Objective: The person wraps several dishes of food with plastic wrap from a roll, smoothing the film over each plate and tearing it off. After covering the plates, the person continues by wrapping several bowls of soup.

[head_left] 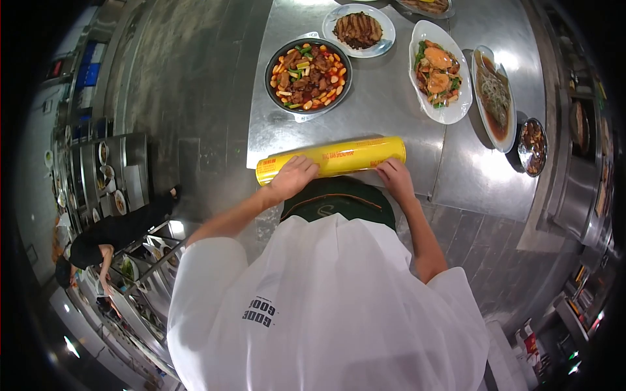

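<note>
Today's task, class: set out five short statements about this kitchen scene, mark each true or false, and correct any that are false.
1. The left hand and right hand both touch the yellow roll. True.
2. The yellow roll stands on end. False: it is on its side, at the near edge of the metal table.
3. The round black dish is left of the wavy-edged white plate. True.
4. The round black dish is empty. False: it holds food.
5. The wearer's shirt is white. True.

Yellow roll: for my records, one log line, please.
left hand: on yellow roll; right hand: on yellow roll; location: steel table, near edge
</note>
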Motion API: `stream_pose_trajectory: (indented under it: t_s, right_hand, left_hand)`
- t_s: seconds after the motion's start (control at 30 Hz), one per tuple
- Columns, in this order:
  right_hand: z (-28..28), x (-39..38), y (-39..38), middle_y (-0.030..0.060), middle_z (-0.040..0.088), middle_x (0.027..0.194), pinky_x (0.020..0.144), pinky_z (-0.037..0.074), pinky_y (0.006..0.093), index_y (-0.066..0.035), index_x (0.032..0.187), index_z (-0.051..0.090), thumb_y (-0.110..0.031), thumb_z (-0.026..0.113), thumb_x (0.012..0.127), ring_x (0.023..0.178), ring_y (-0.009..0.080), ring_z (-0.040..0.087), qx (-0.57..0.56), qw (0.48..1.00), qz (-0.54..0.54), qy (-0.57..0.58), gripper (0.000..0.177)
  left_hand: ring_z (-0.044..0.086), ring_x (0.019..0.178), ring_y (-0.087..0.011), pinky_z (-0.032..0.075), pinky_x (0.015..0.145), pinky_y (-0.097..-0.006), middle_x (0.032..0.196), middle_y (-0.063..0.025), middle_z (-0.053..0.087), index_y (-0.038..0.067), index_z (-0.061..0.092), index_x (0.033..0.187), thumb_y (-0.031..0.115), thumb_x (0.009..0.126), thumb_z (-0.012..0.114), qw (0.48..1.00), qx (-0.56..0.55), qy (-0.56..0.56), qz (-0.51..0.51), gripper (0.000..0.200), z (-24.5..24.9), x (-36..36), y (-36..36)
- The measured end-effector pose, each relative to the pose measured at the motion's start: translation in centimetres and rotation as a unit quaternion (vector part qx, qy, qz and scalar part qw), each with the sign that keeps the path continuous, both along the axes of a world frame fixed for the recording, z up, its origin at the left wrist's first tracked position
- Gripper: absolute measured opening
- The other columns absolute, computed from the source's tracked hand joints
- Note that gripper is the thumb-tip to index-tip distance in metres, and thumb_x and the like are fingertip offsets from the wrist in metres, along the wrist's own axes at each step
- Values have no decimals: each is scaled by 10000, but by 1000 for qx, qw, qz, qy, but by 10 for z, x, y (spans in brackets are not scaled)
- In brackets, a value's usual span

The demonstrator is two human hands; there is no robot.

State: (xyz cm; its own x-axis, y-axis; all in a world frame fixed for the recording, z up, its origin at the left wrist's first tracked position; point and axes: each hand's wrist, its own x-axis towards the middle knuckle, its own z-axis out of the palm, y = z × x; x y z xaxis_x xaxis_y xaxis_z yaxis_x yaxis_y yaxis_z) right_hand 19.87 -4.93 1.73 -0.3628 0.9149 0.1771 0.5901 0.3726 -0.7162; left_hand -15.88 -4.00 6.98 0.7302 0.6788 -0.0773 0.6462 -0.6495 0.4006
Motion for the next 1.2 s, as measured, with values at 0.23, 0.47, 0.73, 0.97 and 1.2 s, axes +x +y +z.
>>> stream_pose_trajectory:
  t_s: [0.23, 0.47, 0.73, 0.97, 1.2]
  right_hand:
    - [3, 0, -1, 118, 633, 948, 801, 543, 419, -74, 964, 667, -127, 759, 914, 907, 329, 642, -3, 1000, 16, -16, 117]
    - [7, -1, -4, 116, 630, 942, 791, 543, 417, -71, 963, 661, -121, 754, 917, 906, 328, 642, -30, 999, 22, -12, 115]
    - [10, 0, -10, 124, 621, 931, 768, 534, 422, -56, 957, 655, -120, 741, 928, 879, 338, 635, -66, 998, 8, 2, 111]
    - [17, -1, -8, 126, 625, 938, 755, 533, 418, -49, 970, 656, -115, 737, 933, 880, 341, 637, -75, 997, 0, 0, 111]
    - [18, -4, -7, 127, 632, 949, 758, 538, 401, -43, 966, 664, -92, 733, 936, 881, 337, 642, -79, 997, -18, 6, 90]
  left_hand:
    - [614, 1021, -292, 492, 923, -408, 1056, -109, 628, 62, 599, 1070, 148, 901, 599, 997, 53, -26, -42, 189, -1, -11, -1]
    - [650, 973, -279, 534, 854, -384, 1009, -99, 613, 74, 567, 998, 133, 875, 590, 997, 73, 9, -32, 138, 1, -12, 2]
    - [665, 949, -301, 557, 850, -388, 981, -99, 611, 62, 597, 1007, 150, 927, 636, 995, 21, -41, -88, 126, 0, -20, 12]
    - [622, 1045, -330, 535, 927, -434, 1067, -114, 610, 57, 627, 1019, 193, 954, 708, 995, -61, -67, -46, 171, 2, -45, 44]
    - [599, 1055, -341, 519, 932, -441, 1093, -129, 600, 55, 595, 1005, 192, 976, 686, 995, -82, -46, -22, 167, -11, -52, 45]
